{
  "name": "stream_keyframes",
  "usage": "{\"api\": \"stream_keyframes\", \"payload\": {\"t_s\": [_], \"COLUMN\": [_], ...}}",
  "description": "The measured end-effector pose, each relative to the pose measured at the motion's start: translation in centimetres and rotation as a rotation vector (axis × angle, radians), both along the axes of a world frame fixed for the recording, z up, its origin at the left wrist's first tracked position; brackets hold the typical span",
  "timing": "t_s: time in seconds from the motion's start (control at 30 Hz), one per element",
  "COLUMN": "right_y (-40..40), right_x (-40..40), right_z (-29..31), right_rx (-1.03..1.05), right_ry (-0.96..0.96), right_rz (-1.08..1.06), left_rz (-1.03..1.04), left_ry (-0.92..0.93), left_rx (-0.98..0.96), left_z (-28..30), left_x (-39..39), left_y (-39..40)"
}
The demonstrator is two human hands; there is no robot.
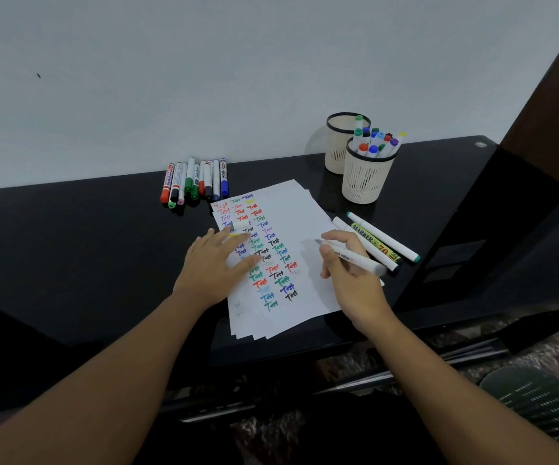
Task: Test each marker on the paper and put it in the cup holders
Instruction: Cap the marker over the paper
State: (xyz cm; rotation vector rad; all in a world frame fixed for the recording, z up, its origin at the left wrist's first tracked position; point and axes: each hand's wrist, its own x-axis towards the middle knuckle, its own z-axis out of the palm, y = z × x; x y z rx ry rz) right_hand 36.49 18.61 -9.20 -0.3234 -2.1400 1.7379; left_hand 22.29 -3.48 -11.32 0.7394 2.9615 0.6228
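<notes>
Roughly ten markers: a row of capped pens (195,180) lies at the far left of the black desk (70,229), against the wall and well apart from the cups; by their place, they look untested.

Left hand: the left hand (216,266) lies flat on the paper with fingers straight, pinning the sheets; it holds nothing.

Cap: a small pale cap (240,224) rests on the paper just beyond the left fingertips, most likely off the marker now in use.

Paper: a fanned stack of white sheets (305,216) sits mid-desk; the top sheet carries columns of the word "Test" in red, green, blue, purple and black, so many markers have had their turn.

Right hand: the right hand (345,260) grips a white marker (355,258) in a writing hold, its grey tip just above or on the bare right part of the sheet; whether it touches cannot be told.

Beside the paper: three more markers (380,241) lie just right of the sheets, one with a yellow label; tested or not, the picture does not say.

Cups: two cream slatted cups (365,177) stand at the back right, touching or nearly so; the nearer is packed with capped markers, the farther shows only one or two.

Progress: well past the start, with the held marker, the left row and perhaps the three at right still to go.
</notes>
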Motion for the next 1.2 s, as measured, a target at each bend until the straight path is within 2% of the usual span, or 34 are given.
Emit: {"api": "stream_keyframes", "payload": {"t_s": [0.1, 0.17, 0.23, 0.37, 0.5, 0.67, 0.77, 0.97, 1.2], "right_y": [0.4, 0.4, 0.4, 0.4, 0.4, 0.2, 0.2, 0.7, 0.9], "right_x": [-0.5, -1.1, -2.0, -4.2, -6.0, -8.1, -8.9, -9.4, -10.1], "right_z": [0.1, 0.4, 1.0, 2.1, 2.9, 2.8, 2.8, 2.8, 2.7], "right_rx": [0.019, 0.038, 0.016, -0.052, -0.075, 0.21, 0.404, 0.816, 0.943], "right_ry": [-0.044, -0.088, -0.15, -0.155, -0.123, -0.236, -0.304, -0.309, -0.31], "right_rz": [0.029, 0.083, 0.131, 0.111, 0.11, 0.156, 0.097, 0.151, 0.173], "left_rz": [0.03, 0.109, 0.206, 0.337, 0.345, 0.334, 0.292, 0.239, 0.14], "left_ry": [-0.02, -0.096, -0.136, -0.089, -0.026, 0.09, 0.104, 0.172, 0.253], "left_rx": [0.174, 0.344, 0.413, 0.243, 0.057, 0.134, 0.228, 0.407, 0.37], "left_z": [0.5, 0.7, 0.7, 1.4, 1.3, 0.2, 0.0, 0.3, 0.5], "left_x": [0.2, -0.4, -1.8, -4.0, -3.9, -3.7, -3.8, -2.9, -2.4], "left_y": [-0.1, -0.1, 0.1, 1.3, 1.7, 1.5, 1.2, 1.4, 1.7]}}
